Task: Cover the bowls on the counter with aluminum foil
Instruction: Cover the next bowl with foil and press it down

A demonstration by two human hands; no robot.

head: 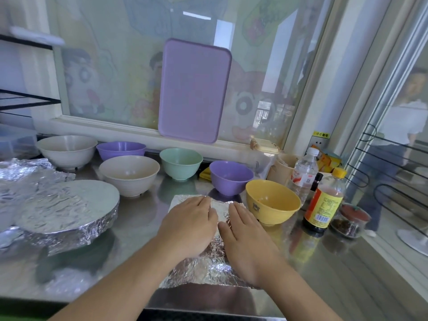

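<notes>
the foil sheet (209,266) under our palms is crinkled and silvery, lying flat on the steel counter (324,274). our left hand (190,225) presses it with straight fingers; our right hand (245,237), just beside, lies equally flat. left of our hands sits a foil-covered bowl (67,209); right of them, an uncovered yellow bowl (273,202).

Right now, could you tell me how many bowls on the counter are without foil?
6: white, purple at back; white, green mid; purple, yellow right.
</notes>
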